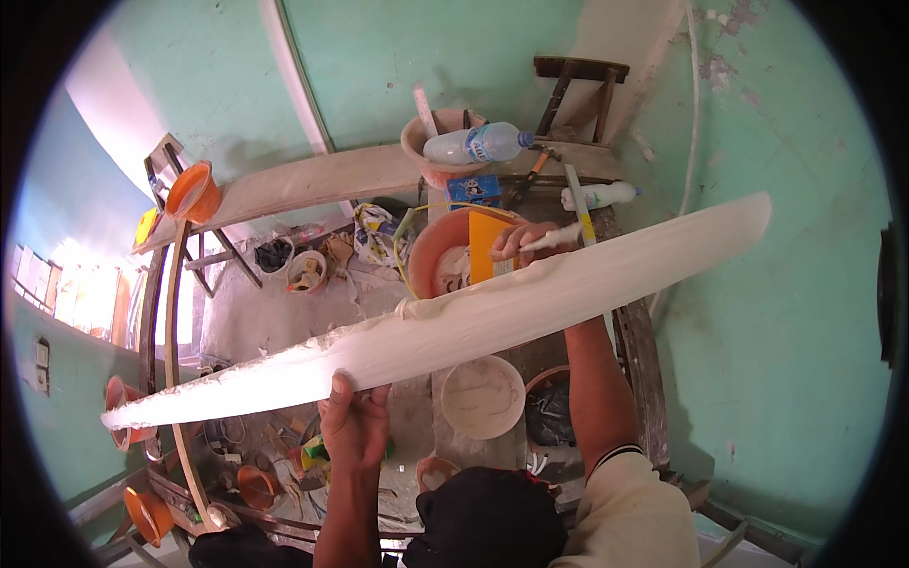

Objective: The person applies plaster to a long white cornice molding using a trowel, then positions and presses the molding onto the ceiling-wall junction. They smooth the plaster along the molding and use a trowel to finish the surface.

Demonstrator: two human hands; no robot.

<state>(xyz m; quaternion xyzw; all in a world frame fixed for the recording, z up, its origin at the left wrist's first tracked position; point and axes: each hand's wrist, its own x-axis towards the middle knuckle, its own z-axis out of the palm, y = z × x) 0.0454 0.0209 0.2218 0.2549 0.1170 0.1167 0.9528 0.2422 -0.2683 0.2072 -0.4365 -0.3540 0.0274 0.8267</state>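
A long, curved white plaster strip [644, 260] slants across the view, rough and lumpy along its far edge and tapering to the left. My left hand [352, 423] grips its lower edge from underneath, thumb up against it. Beyond the strip, my right hand [519, 242] is closed on a narrow white-smeared tool [559, 237]; my forearm passes beneath the strip. An orange-yellow sheet [481, 232] stands just behind that hand in a large pink tub [428, 237]. A round bowl of pale paste [481, 398] sits below the strip.
A plank bench [322, 180] along the back carries an orange bucket [192, 194] and a basin holding a bottle [473, 144]. A straightedge [578, 194], another bottle [597, 194] and a hammer [538, 161] lie at right. Buckets, bags and debris crowd below; wooden rails [178, 426] edge the workspace.
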